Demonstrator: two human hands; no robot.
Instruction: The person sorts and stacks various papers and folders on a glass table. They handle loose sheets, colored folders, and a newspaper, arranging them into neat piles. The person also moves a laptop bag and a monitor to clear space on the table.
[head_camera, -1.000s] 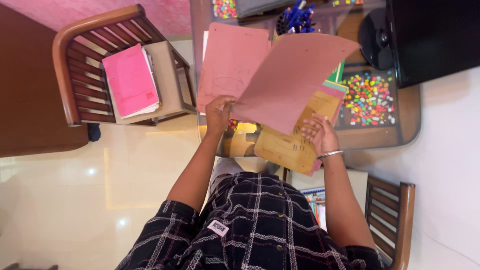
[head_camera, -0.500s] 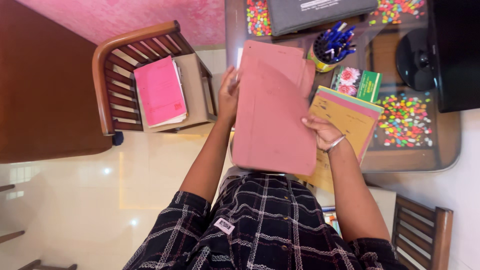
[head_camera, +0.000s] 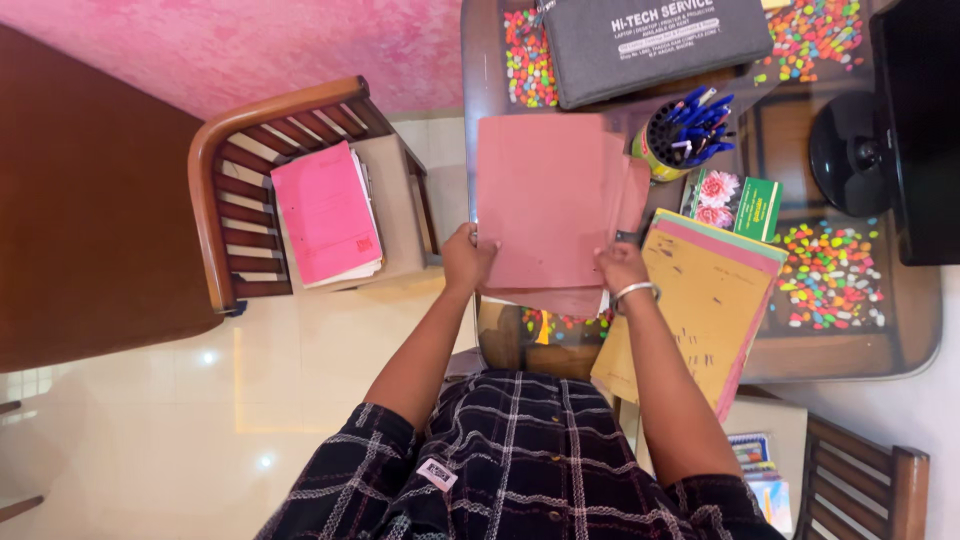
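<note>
Head view: your left hand (head_camera: 468, 256) and right hand (head_camera: 622, 268) each grip an edge of the pink folder (head_camera: 545, 205), held flat over the tabletop (head_camera: 905, 330) beside the yellow folders (head_camera: 700, 300). Looks like you're mid-placing; lower it evenly.

The flat, rectangular, dusty-pink paper file folder (head_camera: 545, 205) is closed and lies roughly level, its long sides running away from the person. Its near edge is gripped at both corners, the left hand (head_camera: 467, 257) on the left corner and the right hand (head_camera: 620, 266) on the right. A second pink sheet of the same kind projects slightly beyond its right and near edges. The folder sits over the glass-topped counter (head_camera: 850, 345).
</note>
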